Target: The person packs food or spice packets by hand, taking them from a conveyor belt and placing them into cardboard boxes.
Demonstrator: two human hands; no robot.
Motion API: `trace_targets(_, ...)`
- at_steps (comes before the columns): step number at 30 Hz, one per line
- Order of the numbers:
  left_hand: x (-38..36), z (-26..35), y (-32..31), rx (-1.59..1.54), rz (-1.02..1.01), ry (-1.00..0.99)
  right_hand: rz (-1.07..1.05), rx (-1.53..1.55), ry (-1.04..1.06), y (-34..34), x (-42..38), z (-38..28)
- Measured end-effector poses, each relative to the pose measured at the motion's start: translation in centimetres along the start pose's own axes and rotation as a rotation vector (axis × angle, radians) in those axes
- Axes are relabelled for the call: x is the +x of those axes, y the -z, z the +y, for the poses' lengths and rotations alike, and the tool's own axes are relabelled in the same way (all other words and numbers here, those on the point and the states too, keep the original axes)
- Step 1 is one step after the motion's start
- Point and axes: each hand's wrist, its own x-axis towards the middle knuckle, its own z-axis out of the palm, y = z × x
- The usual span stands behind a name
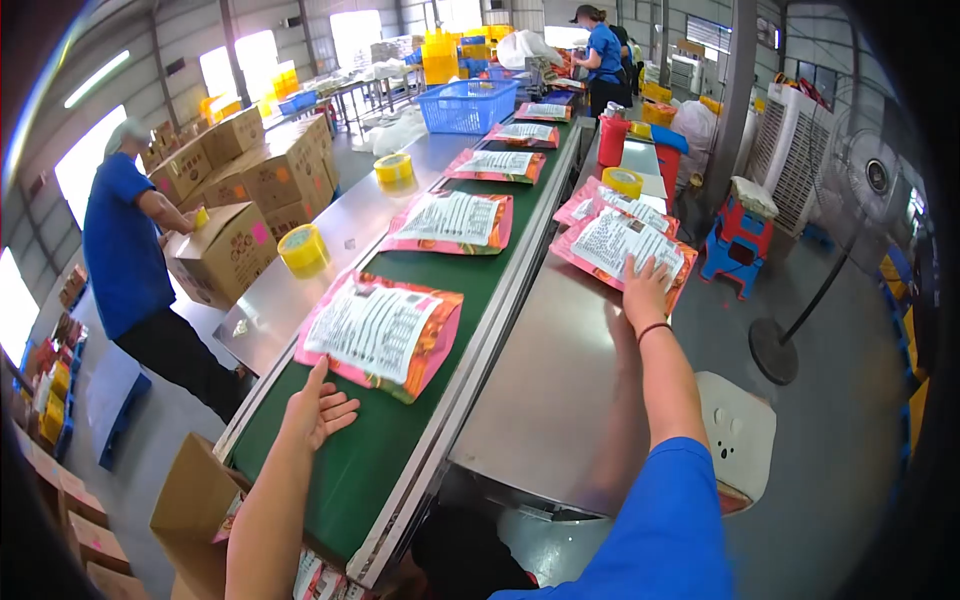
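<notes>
While the left hand (322,408) is spread by a pink-and-orange bag (385,330), the right hand (647,290) lies open on a second bag (615,247). Both bear white printed panels (370,328).

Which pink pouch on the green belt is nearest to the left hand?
The frontmost pink pouch on the green conveyor belt: the left hand is at its lower edge, while the other pouches there lie farther off.
</notes>
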Motion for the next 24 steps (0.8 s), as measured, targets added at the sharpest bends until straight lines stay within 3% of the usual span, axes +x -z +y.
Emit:
trace_targets(2, 1.5, 0.1, -1.4, 0.018, -0.114, 0.101, -0.071, 0.015, -0.062, -1.5, 0.9, -1.4)
trace_targets(3, 1.8, 0.0, -2.3, 0.029, -0.113, 0.1, -0.001, 0.02, -0.06, -1.8, 0.9, -1.5)
trace_targets(7, 1.6, -1.3, -4.5, -0.217, -0.045, -0.074, -0.121, 0.156, -0.058, -1.3, 1.2, -0.8)
trace_targets(8, 1.5, -1.3, -4.3, -0.295, -0.025, -0.139, -0.1, 0.118, 0.014, -3.6, 1.7, -0.2)
trace_targets(10, 1.7, -1.5, -2.2, -0.246, -0.186, -0.157, -0.112, 0.097, 0.129, 0.1, 0.4, 0.3)
trace_targets(13, -4.9, -1.2, -1.5, -0.313, 0.09, -0.238, 0.014, 0.024, 0.39, 2.9, -2.7, 0.1)
trace_targets(14, -4.6, -2.4, 1.4, -0.354, 0.052, -0.272, -0.044, 0.163, 0.342, 6.0, -4.3, -0.3)
trace_targets(16, -10.5, -1.3, 5.5, -0.344, 0.168, -0.307, -0.071, 0.233, 0.442, 10.8, -7.1, 0.1)
trace_targets(18, -15.6, -1.0, 9.8, -0.305, 0.126, -0.457, -0.147, 0.712, 0.426, 17.5, -10.0, -0.1)
trace_targets(19, -18.5, -0.6, 12.6, -0.133, 0.155, -0.443, -0.091, 0.77, 0.522, 16.5, -9.7, 1.4)
trace_targets(20, -21.8, -1.1, 16.9, 0.047, 0.173, -0.422, -0.27, 1.061, 0.463, 17.6, -11.3, 1.4)
trace_targets(22, -25.2, -2.5, 20.8, 0.218, 0.302, -0.664, -0.5, 1.347, 0.491, 20.9, -12.1, 0.8)
trace_targets(23, -27.0, -3.1, 22.5, 0.207, 0.315, -0.661, -0.502, 1.403, 0.517, 23.7, -13.2, -0.5)
trace_targets(24, -28.8, -4.1, 24.3, 0.483, 0.339, -0.551, -0.496, 1.46, 0.537, 26.6, -15.1, -2.4)
